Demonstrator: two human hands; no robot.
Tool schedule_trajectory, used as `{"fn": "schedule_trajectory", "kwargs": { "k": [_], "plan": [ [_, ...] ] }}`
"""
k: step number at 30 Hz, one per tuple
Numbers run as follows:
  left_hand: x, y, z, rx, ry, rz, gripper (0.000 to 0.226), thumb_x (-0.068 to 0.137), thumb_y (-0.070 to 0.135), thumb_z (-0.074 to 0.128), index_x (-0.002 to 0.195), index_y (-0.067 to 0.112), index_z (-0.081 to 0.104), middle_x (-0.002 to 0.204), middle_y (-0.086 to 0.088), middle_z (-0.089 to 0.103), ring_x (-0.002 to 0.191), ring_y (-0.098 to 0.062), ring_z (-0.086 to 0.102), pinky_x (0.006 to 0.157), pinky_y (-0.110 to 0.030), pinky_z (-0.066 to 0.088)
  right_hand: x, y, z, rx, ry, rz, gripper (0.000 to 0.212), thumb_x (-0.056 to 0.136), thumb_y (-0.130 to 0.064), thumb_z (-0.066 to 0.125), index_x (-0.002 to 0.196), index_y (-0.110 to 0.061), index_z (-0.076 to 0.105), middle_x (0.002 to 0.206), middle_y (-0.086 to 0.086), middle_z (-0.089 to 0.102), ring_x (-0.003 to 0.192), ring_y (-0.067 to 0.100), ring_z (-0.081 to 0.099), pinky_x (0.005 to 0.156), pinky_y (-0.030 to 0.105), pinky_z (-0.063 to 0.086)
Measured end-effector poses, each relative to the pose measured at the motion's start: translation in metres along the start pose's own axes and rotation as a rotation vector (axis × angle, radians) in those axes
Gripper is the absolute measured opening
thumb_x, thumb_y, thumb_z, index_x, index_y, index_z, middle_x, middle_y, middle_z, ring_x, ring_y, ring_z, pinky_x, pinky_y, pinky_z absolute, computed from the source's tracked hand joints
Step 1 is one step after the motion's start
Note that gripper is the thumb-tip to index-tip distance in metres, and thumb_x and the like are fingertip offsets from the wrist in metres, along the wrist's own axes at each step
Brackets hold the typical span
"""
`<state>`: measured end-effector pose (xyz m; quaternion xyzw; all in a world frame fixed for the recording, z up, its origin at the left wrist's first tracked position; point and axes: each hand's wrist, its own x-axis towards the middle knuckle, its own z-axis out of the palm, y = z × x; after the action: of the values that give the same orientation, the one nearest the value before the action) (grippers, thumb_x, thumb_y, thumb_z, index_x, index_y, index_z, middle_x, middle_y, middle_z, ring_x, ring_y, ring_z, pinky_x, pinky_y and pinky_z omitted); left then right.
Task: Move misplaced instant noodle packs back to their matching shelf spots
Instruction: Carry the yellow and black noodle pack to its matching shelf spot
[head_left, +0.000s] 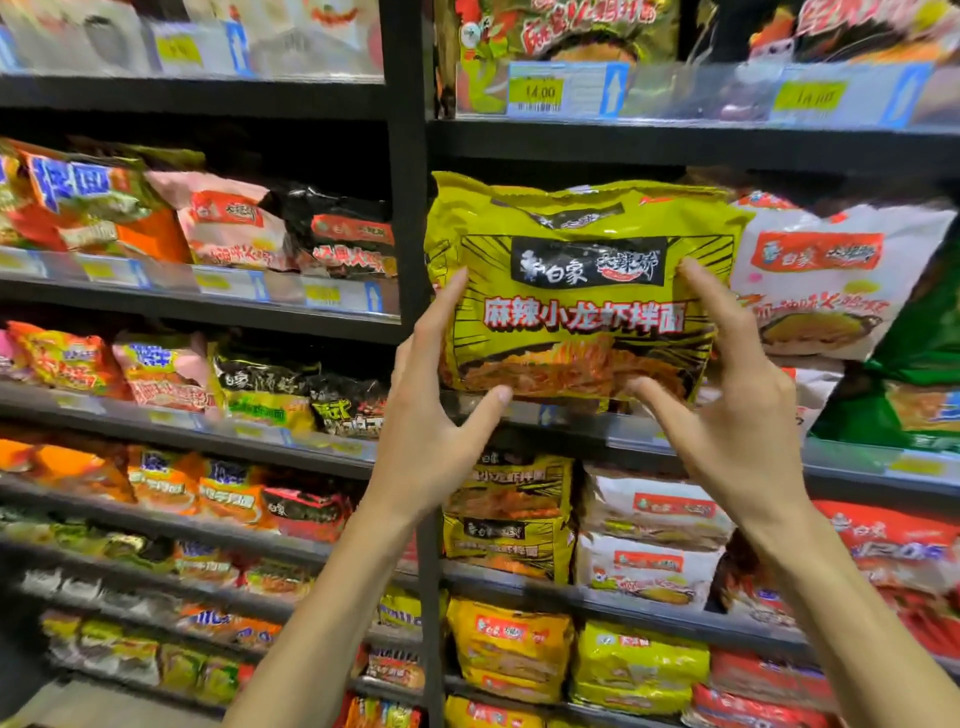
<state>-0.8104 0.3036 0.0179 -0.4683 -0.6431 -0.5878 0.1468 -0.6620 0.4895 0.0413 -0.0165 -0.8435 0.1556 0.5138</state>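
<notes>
A large yellow-green noodle pack (582, 291) with a black label stands upright at the left end of the right-hand middle shelf (649, 431), next to a white pack (836, 280). My left hand (431, 415) has its fingers spread, with the index fingertip on the pack's left edge and the thumb at its lower edge. My right hand (727, 410) is spread the same way, index finger on the pack's front and thumb at its bottom. All fingers lie in front of the pack and none wrap behind it. Matching yellow-green packs (509, 519) sit one shelf below.
A black upright post (408, 208) divides two shelving bays, both full of noodle packs in pink, black, orange, red and green. Price tags line each shelf edge (540, 91). A green pack (924, 395) crowds the right side.
</notes>
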Motion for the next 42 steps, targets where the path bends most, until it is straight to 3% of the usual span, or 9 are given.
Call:
{"fn": "schedule_trajectory", "kwargs": {
  "k": [3,7,12,16,21,26,31,38,42],
  "plan": [
    [0.017,-0.009,0.008,-0.041,0.006,0.019,0.091,0.09,0.006,0.074,0.158,0.034,0.021,0.158,0.031,0.024,0.151,0.0,0.022,0.115,-0.01,0.026,0.011,0.011,0.009,-0.047,0.051,-0.03,0.089,0.077,0.001,0.082,0.151,-0.008,0.035,0.15,-0.008,0.04,0.14,0.017,0.042,0.11,0.007,0.031],
    [0.035,-0.021,0.022,-0.007,0.035,0.04,0.094,0.09,0.004,0.073,0.16,0.032,0.017,0.156,0.039,0.018,0.151,0.006,0.017,0.121,-0.016,0.018,0.022,0.028,0.025,-0.049,0.082,-0.029,0.089,0.075,0.011,0.078,0.151,-0.006,0.036,0.15,-0.002,0.043,0.138,0.019,0.046,0.105,0.002,0.031],
    [0.047,-0.037,0.037,0.062,0.061,0.081,0.1,0.089,0.002,0.073,0.158,0.035,0.008,0.156,0.04,0.009,0.152,0.007,0.012,0.12,-0.01,0.013,0.027,0.049,0.045,-0.023,0.139,-0.012,0.092,0.077,0.011,0.076,0.151,-0.021,0.031,0.149,-0.011,0.043,0.136,0.037,0.051,0.108,0.037,0.045],
    [0.057,-0.048,0.045,0.058,0.087,0.057,0.101,0.089,0.0,0.072,0.159,0.036,0.009,0.158,0.035,0.012,0.151,0.01,0.011,0.12,-0.01,0.014,0.033,0.059,0.056,0.01,0.139,-0.008,0.09,0.078,0.009,0.073,0.152,-0.019,0.03,0.152,-0.012,0.041,0.142,0.03,0.044,0.109,0.051,0.042],
    [0.07,-0.054,0.05,0.064,0.131,0.048,0.099,0.089,-0.001,0.071,0.158,0.037,0.011,0.16,0.029,0.015,0.149,0.013,0.012,0.12,-0.008,0.014,0.042,0.062,0.068,0.085,0.153,0.072,0.091,0.079,0.01,0.072,0.151,-0.027,0.029,0.154,-0.01,0.041,0.146,0.026,0.038,0.116,0.038,0.035],
    [0.081,-0.06,0.054,0.104,0.143,0.062,0.095,0.09,-0.001,0.072,0.161,0.023,0.014,0.161,0.023,0.017,0.149,0.014,0.011,0.119,-0.007,0.015,0.052,0.067,0.075,0.101,0.156,0.078,0.087,0.08,0.015,0.068,0.153,-0.014,0.032,0.157,0.004,0.04,0.147,0.028,0.035,0.12,0.024,0.027],
    [0.088,-0.061,0.056,0.098,0.157,0.073,0.094,0.089,-0.001,0.073,0.161,0.019,0.016,0.162,0.016,0.021,0.155,-0.009,0.022,0.126,-0.034,0.025,0.058,0.07,0.079,0.11,0.142,0.091,0.088,0.082,0.015,0.067,0.155,-0.015,0.028,0.159,0.01,0.036,0.149,0.032,0.03,0.113,0.003,0.019],
    [0.079,-0.078,0.063,0.088,0.142,-0.002,0.097,0.09,-0.001,0.072,0.161,0.029,0.013,0.165,0.015,0.021,0.155,-0.009,0.021,0.125,-0.047,0.028,0.047,0.074,0.096,0.119,0.092,0.165,0.091,0.084,0.014,0.064,0.157,-0.024,0.022,0.163,0.008,0.028,0.152,0.027,0.023,0.111,0.0,0.017],
    [0.076,-0.077,0.061,0.08,0.142,0.013,0.097,0.09,-0.001,0.071,0.159,0.034,0.012,0.16,0.027,0.019,0.155,-0.004,0.019,0.126,-0.044,0.027,0.045,0.073,0.094,0.129,0.114,0.158,0.092,0.083,0.012,0.066,0.155,-0.026,0.025,0.161,0.001,0.032,0.151,0.021,0.026,0.119,0.012,0.021]
  ]
}}
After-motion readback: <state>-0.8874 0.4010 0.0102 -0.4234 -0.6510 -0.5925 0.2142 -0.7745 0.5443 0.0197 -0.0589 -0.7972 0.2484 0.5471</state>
